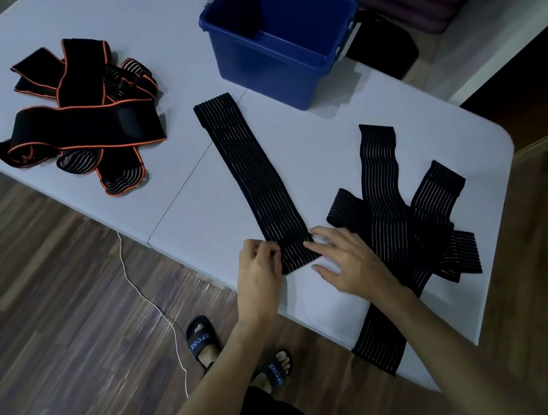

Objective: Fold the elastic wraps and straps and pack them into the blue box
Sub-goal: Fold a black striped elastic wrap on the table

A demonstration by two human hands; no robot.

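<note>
Black ribbed elastic sits under both sets of fingers at the near edge of the tabletop (116, 15). The left hand (260, 267) pinches the near end of a long striped wrap (252, 177) between thumb and curled fingers, where a short first fold seems to be turned over. The right hand (350, 263) lies with its fingers straight and spread, the tips pressing on that same folded end and on the tabletop just beside it, gripping nothing. From there the wrap runs flat and straight, diagonally away toward the far left, its far end lying near the blue box (274, 52) but not touching it.

Just right of the hands, a loose pile of similar black striped wraps (413, 217) lies criss-crossed and unfolded, one strip hanging over the near edge. Well apart on the left, a tangle of black straps with orange edging (80, 111) lies heaped, also unfolded. The blue box stands upright at the far middle of the tabletop; the part of its inside that shows holds nothing, though its floor is largely dark and hard to read.

By this reading the task is only starting: one wrap has its first fold begun, no folded piece shows anywhere, and nothing appears packed. Left to do are finishing this wrap, folding both piles, and putting everything in the box.
</note>
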